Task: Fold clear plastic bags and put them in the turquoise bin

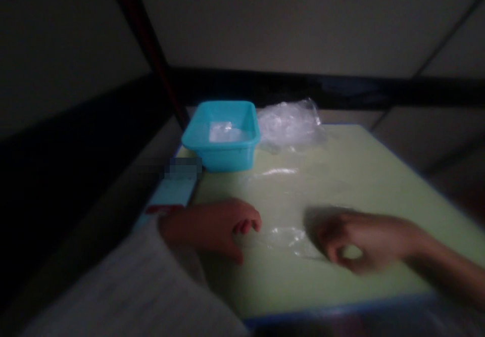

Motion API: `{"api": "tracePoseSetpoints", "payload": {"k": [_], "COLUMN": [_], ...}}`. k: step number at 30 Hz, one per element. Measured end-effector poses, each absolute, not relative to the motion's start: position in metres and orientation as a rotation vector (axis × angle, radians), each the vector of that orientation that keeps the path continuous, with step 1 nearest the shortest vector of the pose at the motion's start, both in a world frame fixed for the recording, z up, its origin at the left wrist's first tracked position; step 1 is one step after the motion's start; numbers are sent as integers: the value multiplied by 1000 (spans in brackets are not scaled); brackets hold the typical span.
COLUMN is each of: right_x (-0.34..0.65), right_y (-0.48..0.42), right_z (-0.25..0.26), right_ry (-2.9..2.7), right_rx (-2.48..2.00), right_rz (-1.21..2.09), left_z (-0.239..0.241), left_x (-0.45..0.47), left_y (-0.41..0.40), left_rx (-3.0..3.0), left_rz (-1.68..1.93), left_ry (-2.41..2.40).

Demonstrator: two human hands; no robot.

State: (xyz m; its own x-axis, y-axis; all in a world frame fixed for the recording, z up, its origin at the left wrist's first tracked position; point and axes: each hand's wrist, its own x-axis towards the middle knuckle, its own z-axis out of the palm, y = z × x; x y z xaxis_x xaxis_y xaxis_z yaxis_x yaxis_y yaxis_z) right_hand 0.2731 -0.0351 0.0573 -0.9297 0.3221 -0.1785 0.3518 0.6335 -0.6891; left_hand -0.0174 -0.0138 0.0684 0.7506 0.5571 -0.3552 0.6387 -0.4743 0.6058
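A clear plastic bag (282, 210) lies flat on the pale green table (379, 175) in dim light. My left hand (212, 226) rests on the table at the bag's left edge, fingers curled. My right hand (354, 241) is at the bag's right edge, fingers curled in a pinch; it is blurred, and what it holds is hard to make out. A turquoise plastic tub (223, 135) stands at the far left of the table with something clear and shiny inside it.
A crumpled heap of clear plastic (290, 125) lies right of the tub at the table's back edge. A white card with a red stripe (172, 195) lies at the left edge. Dark frame bars and grey walls surround the table.
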Motion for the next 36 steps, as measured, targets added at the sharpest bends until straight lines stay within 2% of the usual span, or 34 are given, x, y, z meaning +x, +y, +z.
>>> {"api": "tracePoseSetpoints", "payload": {"k": [8, 13, 19, 24, 28, 32, 34, 36], "right_x": [280, 285, 282, 280, 282, 282, 282, 279], "right_y": [-30, -20, -11, -6, -4, -7, -10, -13], "right_z": [66, 65, 59, 48, 41, 46, 51, 54], "right_ry": [2868, 2880, 2812, 2797, 2859, 3048, 3220, 3351], "right_rx": [709, 953, 1235, 1487, 1599, 1747, 1582, 1248], "right_rz": [-1463, -1548, -1854, -1883, -1689, -972, -722, -676], "left_z": [73, 72, 70, 63, 59, 58, 58, 58], "left_x": [-12, -12, -14, -12, -12, -15, -14, -10], "left_y": [-14, -13, -13, -11, -11, -11, -11, -12], "left_rx": [2219, 2221, 2223, 2287, 2327, 2305, 2338, 2404], "left_rz": [-212, -232, -169, -73, -59, 51, 186, 329], "left_ry": [931, 928, 916, 858, 865, 1021, 990, 885]}}
